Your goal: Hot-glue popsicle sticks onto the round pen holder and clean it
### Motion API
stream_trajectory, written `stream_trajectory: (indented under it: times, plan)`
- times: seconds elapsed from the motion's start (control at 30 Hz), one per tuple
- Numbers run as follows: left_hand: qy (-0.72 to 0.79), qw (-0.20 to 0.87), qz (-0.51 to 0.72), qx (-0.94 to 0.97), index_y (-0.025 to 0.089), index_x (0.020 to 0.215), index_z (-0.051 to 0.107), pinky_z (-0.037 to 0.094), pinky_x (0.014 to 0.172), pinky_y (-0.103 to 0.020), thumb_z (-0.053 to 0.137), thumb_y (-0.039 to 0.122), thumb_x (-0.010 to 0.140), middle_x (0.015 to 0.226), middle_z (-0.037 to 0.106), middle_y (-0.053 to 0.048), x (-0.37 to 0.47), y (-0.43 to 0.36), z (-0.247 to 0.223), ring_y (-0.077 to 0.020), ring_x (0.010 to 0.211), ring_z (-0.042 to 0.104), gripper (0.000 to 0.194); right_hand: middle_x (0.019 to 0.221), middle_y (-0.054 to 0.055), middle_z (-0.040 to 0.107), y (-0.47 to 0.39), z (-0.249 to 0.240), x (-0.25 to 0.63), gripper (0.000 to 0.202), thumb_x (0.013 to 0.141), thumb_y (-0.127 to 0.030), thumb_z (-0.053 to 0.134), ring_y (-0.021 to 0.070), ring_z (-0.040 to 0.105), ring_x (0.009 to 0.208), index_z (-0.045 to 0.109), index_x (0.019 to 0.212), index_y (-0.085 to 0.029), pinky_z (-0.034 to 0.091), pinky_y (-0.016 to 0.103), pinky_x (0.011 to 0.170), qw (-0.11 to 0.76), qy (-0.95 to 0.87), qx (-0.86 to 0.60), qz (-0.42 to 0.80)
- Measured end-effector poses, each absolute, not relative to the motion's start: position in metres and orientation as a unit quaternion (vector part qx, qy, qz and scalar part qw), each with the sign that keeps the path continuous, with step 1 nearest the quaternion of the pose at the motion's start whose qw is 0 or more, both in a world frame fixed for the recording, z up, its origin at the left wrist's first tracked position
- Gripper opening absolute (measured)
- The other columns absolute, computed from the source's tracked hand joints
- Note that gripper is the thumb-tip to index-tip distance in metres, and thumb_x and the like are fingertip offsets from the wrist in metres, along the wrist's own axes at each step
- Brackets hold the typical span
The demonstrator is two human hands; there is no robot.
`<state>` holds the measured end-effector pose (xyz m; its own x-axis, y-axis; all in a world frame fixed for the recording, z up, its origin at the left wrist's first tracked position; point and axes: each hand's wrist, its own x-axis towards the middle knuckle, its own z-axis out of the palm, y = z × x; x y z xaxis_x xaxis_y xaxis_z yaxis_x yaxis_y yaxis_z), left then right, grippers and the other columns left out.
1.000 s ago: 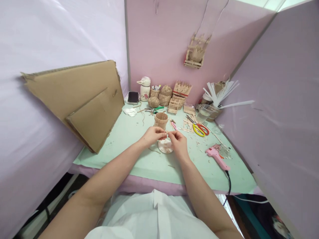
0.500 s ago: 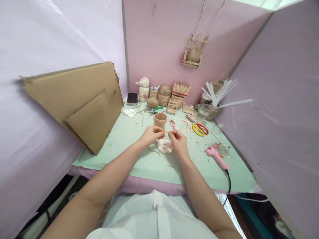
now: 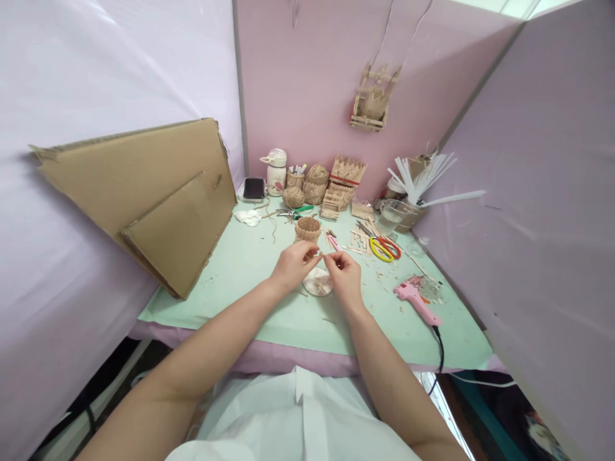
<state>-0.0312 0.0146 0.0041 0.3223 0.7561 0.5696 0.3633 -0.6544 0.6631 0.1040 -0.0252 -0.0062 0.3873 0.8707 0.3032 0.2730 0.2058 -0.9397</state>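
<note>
My left hand (image 3: pixel 295 264) and my right hand (image 3: pixel 344 276) meet fingertip to fingertip over the table, both closed in a pinch. Between them is something small and pale, too tiny to name. Just below the fingers lies a round white disc (image 3: pixel 317 283) with brownish marks, partly covered by the hands. Behind my left hand stands a small wooden cup (image 3: pixel 307 229) with a scalloped rim, its lower part hidden. A pink-handled tool (image 3: pixel 333 241) lies beyond my right hand.
A pink glue gun (image 3: pixel 417 302) with a black cord lies at right. Red and yellow scissors (image 3: pixel 382 248) rest among wood scraps. Leaning cardboard (image 3: pixel 182 211) fills the left side. Twine balls (image 3: pixel 293 197), a white bottle (image 3: pixel 277 173) and a plastic cup (image 3: pixel 391 216) stand behind.
My left hand has rolled slightly inward, and its fingertips have come closer to those of my right hand. The right hand stays almost still, and the view has shifted slightly.
</note>
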Motion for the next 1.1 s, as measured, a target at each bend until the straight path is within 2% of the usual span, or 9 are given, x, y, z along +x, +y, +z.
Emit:
stream_trajectory:
  times: [0.2,0.53,1.1]
  plan:
    - [0.336,0.164,0.455,0.808,0.017,0.095,0.061,0.047,0.071,-0.027,0.056,0.022,0.082,0.085,0.065,-0.004,-0.0293,0.0123,0.0002,-0.014,0.075,0.059,0.015,0.064,-0.001,0.059,-0.0254,-0.0087,0.1033,0.015,0.07,-0.032,0.06,0.0127,0.05,0.059,0.06,0.068,-0.018,0.041,0.025,0.058,0.6,-0.495,-0.581,0.24]
    - [0.339,0.27,0.452,0.78,0.021,0.09,0.066,0.044,0.075,-0.027,0.057,0.024,0.081,0.088,0.065,-0.005,-0.0305,0.0101,0.0036,-0.0162,0.08,0.058,0.014,0.064,-0.002,0.057,-0.0271,-0.0061,0.1016,0.016,0.07,-0.034,0.059,0.0124,0.048,0.059,0.058,0.067,-0.018,0.04,0.025,0.058,0.597,-0.495,-0.577,0.255]
    - [0.354,0.35,0.457,0.737,0.017,0.086,0.067,0.048,0.074,-0.027,0.061,0.026,0.077,0.086,0.069,-0.005,-0.0296,0.0115,0.0077,-0.0158,0.08,0.062,0.014,0.064,-0.002,0.056,-0.0294,-0.0038,0.1011,0.019,0.073,-0.037,0.058,0.0129,0.048,0.061,0.058,0.067,-0.018,0.04,0.025,0.059,0.597,-0.505,-0.561,0.271]
